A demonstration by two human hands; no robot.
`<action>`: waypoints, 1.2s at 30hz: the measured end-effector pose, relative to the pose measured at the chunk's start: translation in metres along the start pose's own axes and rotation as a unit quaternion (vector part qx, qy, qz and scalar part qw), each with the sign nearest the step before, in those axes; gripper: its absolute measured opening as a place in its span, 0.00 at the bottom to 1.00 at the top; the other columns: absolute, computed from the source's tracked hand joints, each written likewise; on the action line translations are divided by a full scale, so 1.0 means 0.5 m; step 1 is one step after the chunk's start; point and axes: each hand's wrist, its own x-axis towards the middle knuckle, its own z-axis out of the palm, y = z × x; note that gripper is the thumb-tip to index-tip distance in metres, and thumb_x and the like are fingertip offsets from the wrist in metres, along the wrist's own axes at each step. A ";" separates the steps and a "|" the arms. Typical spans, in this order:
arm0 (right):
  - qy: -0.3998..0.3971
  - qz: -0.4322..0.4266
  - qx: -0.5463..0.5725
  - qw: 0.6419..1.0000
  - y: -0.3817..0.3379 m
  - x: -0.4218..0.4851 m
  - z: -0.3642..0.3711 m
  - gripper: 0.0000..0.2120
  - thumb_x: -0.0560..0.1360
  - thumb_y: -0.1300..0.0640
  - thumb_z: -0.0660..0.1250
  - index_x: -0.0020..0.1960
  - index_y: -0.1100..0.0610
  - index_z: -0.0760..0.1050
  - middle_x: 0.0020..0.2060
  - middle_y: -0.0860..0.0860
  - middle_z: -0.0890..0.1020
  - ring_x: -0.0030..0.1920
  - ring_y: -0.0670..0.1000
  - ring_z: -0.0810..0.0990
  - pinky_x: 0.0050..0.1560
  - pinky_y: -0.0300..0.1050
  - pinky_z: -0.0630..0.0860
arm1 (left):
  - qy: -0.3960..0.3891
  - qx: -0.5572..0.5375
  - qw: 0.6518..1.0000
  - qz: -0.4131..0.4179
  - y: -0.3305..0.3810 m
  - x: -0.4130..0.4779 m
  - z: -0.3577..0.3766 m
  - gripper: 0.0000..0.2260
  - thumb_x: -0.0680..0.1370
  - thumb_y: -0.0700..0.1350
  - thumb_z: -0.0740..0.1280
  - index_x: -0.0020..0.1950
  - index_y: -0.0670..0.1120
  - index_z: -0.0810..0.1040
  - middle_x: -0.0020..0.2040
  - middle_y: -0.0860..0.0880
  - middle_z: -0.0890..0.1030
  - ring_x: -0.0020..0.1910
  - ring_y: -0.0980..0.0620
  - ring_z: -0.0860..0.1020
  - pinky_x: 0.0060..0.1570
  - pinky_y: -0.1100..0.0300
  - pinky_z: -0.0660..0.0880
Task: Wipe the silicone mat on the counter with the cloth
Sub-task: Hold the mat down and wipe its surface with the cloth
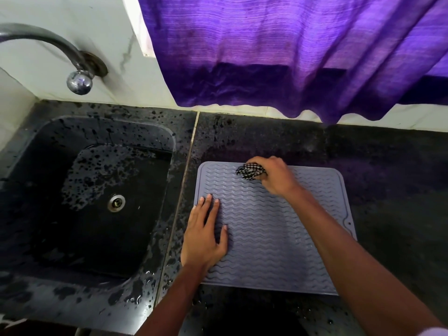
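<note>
Mat: the grey silicone mat with a wavy ribbed surface lies flat on the dark counter, in the lower middle of the frame, just to the right of the sink.
Cloth: a black-and-white checked cloth is bunched up and pressed on the mat close to its far edge, near the middle of that edge.
Right hand: the right hand sits over the cloth, fingers curled and clamped around it, with the forearm running down to the lower right corner of the frame.
Left hand: the left hand lies palm down on the mat's left edge, fingers stretched out and slightly apart, thumb spread to the right; it grips nothing.
Sink: the black sink fills the left of the frame, wet with droplets, its metal drain at the bottom.
Tap: a curved metal tap comes from the wall in the upper left.
Curtain: a purple curtain hangs across the upper right, its hem just above the back of the counter.
</note>
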 end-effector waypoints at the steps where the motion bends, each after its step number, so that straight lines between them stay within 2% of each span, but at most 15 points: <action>1: 0.002 -0.004 -0.001 1.000 -0.012 0.006 0.009 0.23 0.69 0.65 0.67 0.57 0.42 0.75 0.43 0.53 0.82 0.44 0.54 0.81 0.48 0.50 0.79 | -0.001 -0.001 1.000 0.000 0.001 0.001 0.001 0.29 0.79 0.53 0.62 0.78 0.42 0.66 0.80 0.45 0.63 0.80 0.47 0.58 0.75 0.42 0.62; 7: -0.007 -0.022 -0.012 1.000 -0.076 0.041 0.054 0.24 0.67 0.64 0.68 0.57 0.41 0.74 0.43 0.54 0.82 0.44 0.56 0.82 0.47 0.51 0.79 | 0.003 -0.003 1.000 -0.003 0.006 0.001 -0.001 0.29 0.79 0.53 0.62 0.78 0.42 0.66 0.80 0.45 0.63 0.80 0.46 0.59 0.76 0.43 0.61; 10: -0.017 -0.034 -0.016 0.999 -0.115 0.057 0.067 0.22 0.69 0.63 0.71 0.58 0.44 0.76 0.46 0.55 0.83 0.48 0.58 0.82 0.48 0.51 0.79 | 0.001 -0.005 1.000 -0.007 0.008 0.001 -0.002 0.29 0.79 0.53 0.61 0.78 0.43 0.66 0.80 0.46 0.63 0.80 0.47 0.58 0.76 0.43 0.61; 13: -0.028 -0.038 -0.015 0.999 -0.156 0.067 0.078 0.22 0.69 0.64 0.69 0.60 0.47 0.76 0.48 0.58 0.82 0.49 0.60 0.81 0.49 0.52 0.79 | -0.007 -0.003 1.000 -0.010 0.008 0.001 -0.002 0.29 0.79 0.54 0.61 0.78 0.43 0.66 0.80 0.46 0.63 0.80 0.47 0.57 0.76 0.43 0.61; 17: -0.059 -0.059 0.042 0.996 -0.194 0.075 0.085 0.21 0.70 0.65 0.70 0.60 0.49 0.76 0.50 0.55 0.84 0.52 0.56 0.82 0.52 0.54 0.79 | -0.003 -0.007 1.000 -0.007 0.009 0.003 0.000 0.29 0.79 0.53 0.61 0.78 0.42 0.67 0.79 0.45 0.64 0.80 0.47 0.59 0.75 0.42 0.62; 21: -0.033 -0.073 0.103 0.991 -0.194 0.043 0.039 0.21 0.73 0.68 0.68 0.63 0.53 0.74 0.54 0.55 0.82 0.56 0.53 0.80 0.55 0.52 0.77 | 0.000 -0.005 1.000 -0.004 0.007 0.003 0.000 0.29 0.79 0.53 0.61 0.78 0.42 0.67 0.79 0.45 0.64 0.80 0.47 0.59 0.75 0.42 0.62; 24: -0.021 -0.049 0.115 0.992 -0.131 -0.009 -0.030 0.22 0.75 0.64 0.68 0.66 0.53 0.70 0.56 0.54 0.81 0.55 0.50 0.79 0.56 0.47 0.77 | 0.006 -0.008 1.000 -0.002 0.005 0.001 0.003 0.29 0.79 0.53 0.61 0.77 0.42 0.67 0.79 0.45 0.65 0.79 0.46 0.60 0.76 0.42 0.61; 26: -0.006 -0.025 0.073 0.997 -0.063 -0.046 -0.080 0.20 0.76 0.60 0.69 0.66 0.54 0.70 0.55 0.53 0.81 0.54 0.50 0.79 0.55 0.45 0.76 | 0.011 -0.012 1.000 0.000 0.003 0.000 0.003 0.29 0.79 0.53 0.62 0.77 0.42 0.67 0.79 0.45 0.65 0.79 0.46 0.61 0.76 0.43 0.61; 29: 0.013 0.035 -0.004 0.999 0.049 -0.103 -0.150 0.18 0.75 0.61 0.70 0.64 0.56 0.73 0.50 0.53 0.82 0.51 0.52 0.80 0.50 0.40 0.71 | 0.017 -0.012 1.000 0.005 0.001 0.000 0.004 0.29 0.79 0.53 0.62 0.77 0.42 0.67 0.79 0.45 0.65 0.79 0.46 0.61 0.75 0.42 0.63; 31: 0.023 0.068 -0.047 0.996 0.122 -0.132 -0.189 0.18 0.73 0.62 0.71 0.62 0.56 0.74 0.49 0.55 0.83 0.50 0.54 0.81 0.52 0.43 0.74 | 0.021 -0.013 1.000 0.006 0.001 0.000 0.006 0.29 0.79 0.53 0.63 0.77 0.42 0.68 0.79 0.45 0.65 0.79 0.46 0.62 0.74 0.41 0.64; 33: 0.012 0.105 -0.083 0.991 0.180 -0.147 -0.214 0.18 0.72 0.62 0.71 0.61 0.55 0.75 0.50 0.57 0.83 0.52 0.57 0.81 0.55 0.51 0.77 | 0.026 -0.013 1.000 0.009 0.000 0.001 0.007 0.28 0.78 0.52 0.63 0.77 0.42 0.68 0.78 0.45 0.66 0.79 0.46 0.62 0.73 0.41 0.64; 36: -0.016 0.159 -0.125 0.979 0.229 -0.154 -0.221 0.17 0.71 0.60 0.70 0.60 0.51 0.75 0.52 0.57 0.82 0.53 0.59 0.80 0.55 0.59 0.77 | 0.030 -0.015 0.999 0.015 -0.002 0.000 0.008 0.28 0.78 0.52 0.63 0.76 0.41 0.69 0.78 0.44 0.66 0.78 0.45 0.62 0.72 0.40 0.65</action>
